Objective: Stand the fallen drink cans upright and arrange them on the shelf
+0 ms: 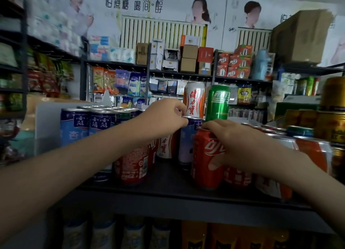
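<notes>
On the dark shelf (168,181) stand several upright cans. My left hand (166,116) pinches the top rim of a slim blue-and-white can (188,142) at the middle. My right hand (231,138) grips the top of a red cola can (207,161) standing next to it near the shelf's front. An orange-and-white can (194,99) and a green can (218,103) sit stacked on top of other cans just behind my hands. Another red can (134,164) stands under my left forearm. No can visibly lies on its side.
A block of blue cans (89,125) fills the shelf's left, against a white divider (46,118). Gold and orange cans (332,125) crowd the right. A lower shelf holds bottles and orange packs (194,235). Stocked store racks stand behind.
</notes>
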The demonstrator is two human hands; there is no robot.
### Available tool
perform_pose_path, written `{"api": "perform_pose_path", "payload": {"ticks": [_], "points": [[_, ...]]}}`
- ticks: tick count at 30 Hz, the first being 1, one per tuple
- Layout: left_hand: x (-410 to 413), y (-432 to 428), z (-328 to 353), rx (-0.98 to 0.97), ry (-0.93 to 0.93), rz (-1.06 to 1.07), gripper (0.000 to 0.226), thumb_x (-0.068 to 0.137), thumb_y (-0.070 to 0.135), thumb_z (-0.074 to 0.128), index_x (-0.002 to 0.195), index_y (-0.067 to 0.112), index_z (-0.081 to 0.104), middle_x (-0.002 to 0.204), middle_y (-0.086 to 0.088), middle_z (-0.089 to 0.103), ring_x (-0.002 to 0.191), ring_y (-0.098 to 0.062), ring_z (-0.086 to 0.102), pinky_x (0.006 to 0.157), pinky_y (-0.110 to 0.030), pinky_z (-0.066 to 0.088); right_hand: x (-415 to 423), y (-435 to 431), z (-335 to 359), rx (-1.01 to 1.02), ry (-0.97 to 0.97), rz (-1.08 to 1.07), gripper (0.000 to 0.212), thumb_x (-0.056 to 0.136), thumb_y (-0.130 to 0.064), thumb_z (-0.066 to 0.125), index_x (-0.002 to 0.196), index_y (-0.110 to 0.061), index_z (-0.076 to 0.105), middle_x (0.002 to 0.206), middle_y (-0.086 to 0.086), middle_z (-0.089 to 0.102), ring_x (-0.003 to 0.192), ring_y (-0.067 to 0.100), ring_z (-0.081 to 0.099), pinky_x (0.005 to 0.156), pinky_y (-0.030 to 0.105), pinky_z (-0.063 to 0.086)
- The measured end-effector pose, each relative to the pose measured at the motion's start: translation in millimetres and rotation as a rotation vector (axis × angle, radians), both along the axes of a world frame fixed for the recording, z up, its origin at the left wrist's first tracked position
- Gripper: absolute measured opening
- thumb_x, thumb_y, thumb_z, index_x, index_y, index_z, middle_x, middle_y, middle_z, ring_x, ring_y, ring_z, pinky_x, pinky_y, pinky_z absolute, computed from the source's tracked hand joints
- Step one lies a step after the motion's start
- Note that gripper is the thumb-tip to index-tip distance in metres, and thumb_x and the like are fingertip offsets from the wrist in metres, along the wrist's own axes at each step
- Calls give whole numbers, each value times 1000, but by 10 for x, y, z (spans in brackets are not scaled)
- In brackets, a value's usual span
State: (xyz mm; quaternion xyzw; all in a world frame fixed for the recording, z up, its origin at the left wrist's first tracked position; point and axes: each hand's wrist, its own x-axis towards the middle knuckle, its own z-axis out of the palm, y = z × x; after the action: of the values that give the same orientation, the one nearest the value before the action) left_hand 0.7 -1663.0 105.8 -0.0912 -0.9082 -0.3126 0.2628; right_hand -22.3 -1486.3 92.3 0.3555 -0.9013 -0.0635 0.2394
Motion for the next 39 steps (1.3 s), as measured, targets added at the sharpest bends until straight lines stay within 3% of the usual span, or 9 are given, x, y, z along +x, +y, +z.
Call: {"api": "perform_pose_path", "payload": {"ticks": [6,10,12,20,22,25,30,36,39], "points": [[-535,138,97,31,-107,62,16,85,20,66,99,13,60,79,-1,52,67,-13,50,61,-23,44,-28,48,-46,16,17,52,83,79,-45,69,144,-27,20,142,-8,36,127,11,37,100,30,41],[-723,152,79,57,-155,85,26,80,33,72,91,12,62,84,-8,60,69,-5,56,45,-16,36,-69,82,-80,-13,14,83,86,80,-44,69,146,-28,16,146,-8,34,131,13,33,101,29,37],[-795,138,59,94,-174,91,33,76,39,75,88,10,64,83,-18,58,70,-13,59,47,-19,38,-84,87,-93,-16,16,91,86,79,-44,69,146,-26,17,146,-7,34,131,13,33,100,29,36],[-787,92,48,201,-150,71,37,69,33,81,84,4,67,78,-6,64,71,-16,60,56,-28,50,-98,77,-99,-28,10,92,86,79,-41,70,146,-24,20,145,-6,35,129,14,36,97,25,36],[-745,82,36,219,-145,64,40,67,34,82,89,3,69,90,-8,69,83,-20,65,71,-37,58,-96,76,-104,-36,-3,89,87,79,-40,71,147,-25,18,146,-7,34,130,14,36,98,25,35],[-637,54,20,210,-84,75,47,64,37,84,92,1,71,94,-12,71,89,-26,67,81,-48,56,-78,68,-107,-51,-25,88,88,79,-38,71,147,-26,16,147,-7,32,131,14,34,102,28,35],[-389,-7,67,241,71,33,66,57,46,83,92,-9,69,95,-24,69,89,-33,68,81,-54,54,-57,78,-88,-89,-113,58,90,81,-37,71,148,-32,11,152,-10,24,135,11,30,105,28,32],[-32,-127,173,249,265,11,43,71,38,78,92,0,71,89,-14,71,86,-28,67,78,-50,55,-38,57,-95,-153,-172,32,96,81,-38,71,150,-33,4,156,-12,15,139,11,25,107,28,30],[185,-183,248,256,332,-28,56,62,49,77,98,7,71,94,-9,71,89,-25,67,83,-48,54,39,4,-43,-339,-108,89,95,79,-50,66,151,-32,6,157,-11,14,137,11,28,105,23,27]]}}
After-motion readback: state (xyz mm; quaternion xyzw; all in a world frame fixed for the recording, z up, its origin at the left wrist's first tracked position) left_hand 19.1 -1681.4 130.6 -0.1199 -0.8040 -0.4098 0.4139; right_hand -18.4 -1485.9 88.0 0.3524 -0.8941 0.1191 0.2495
